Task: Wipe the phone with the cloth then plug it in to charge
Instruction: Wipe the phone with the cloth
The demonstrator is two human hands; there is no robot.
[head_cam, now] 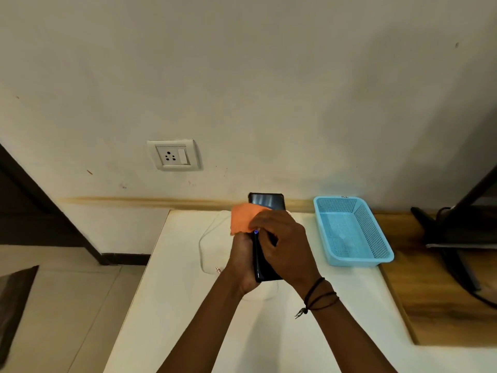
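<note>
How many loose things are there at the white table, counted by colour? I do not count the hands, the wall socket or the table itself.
Black: 1 (phone)
Orange: 1 (cloth)
White: 1 (cable)
Blue: 1 (basket)
Total: 4

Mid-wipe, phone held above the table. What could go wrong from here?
1. The black phone is gripped only by the left hand while the right hand presses the orange cloth on it; pressure might slip it onto the white table.
2. The thin white cable loops just below; a lowering hand might snag it.
</note>
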